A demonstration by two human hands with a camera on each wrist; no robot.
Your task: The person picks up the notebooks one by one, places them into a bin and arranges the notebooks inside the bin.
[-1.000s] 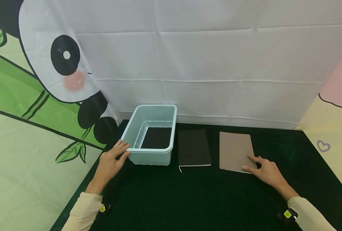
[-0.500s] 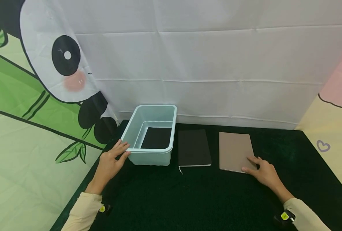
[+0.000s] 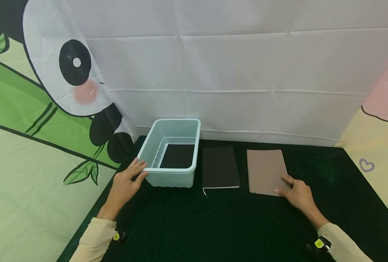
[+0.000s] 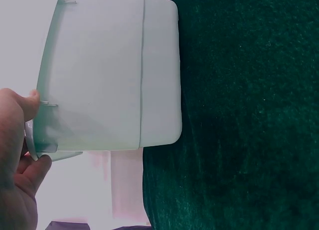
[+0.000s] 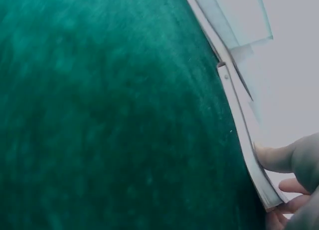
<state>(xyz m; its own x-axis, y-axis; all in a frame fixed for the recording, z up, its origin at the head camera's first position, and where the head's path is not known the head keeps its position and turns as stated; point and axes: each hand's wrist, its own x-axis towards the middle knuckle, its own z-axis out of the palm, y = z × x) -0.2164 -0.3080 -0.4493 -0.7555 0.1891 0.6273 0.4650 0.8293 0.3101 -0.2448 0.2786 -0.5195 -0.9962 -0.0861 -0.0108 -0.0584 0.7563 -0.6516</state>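
Observation:
A light-blue plastic bin point(image 3: 171, 178) stands at the left of the table, a flat black rectangle point(image 3: 178, 156) on its floor. My left hand point(image 3: 125, 185) holds the near-left corner of the rim, and the left wrist view has thumb and fingers on either side of that rim. To the right lies a beige notebook point(image 3: 266, 171). At its near-right corner is my right hand point(image 3: 298, 194), thumb on the cover. From the right wrist view, fingers point(image 5: 294, 202) curl round the corner and page edge, partly hidden there.
Between bin and beige notebook lies a black notebook point(image 3: 220, 167) with a pale ribbon at its near edge. Dark green cloth point(image 3: 213, 225) covers the table. A printed curtain point(image 3: 230, 72) hangs right behind the table's back edge.
The beige notebook has slid and turned slightly to the left, together with my right hand, whose forearm has also shifted left. My left hand and the bin look unchanged.

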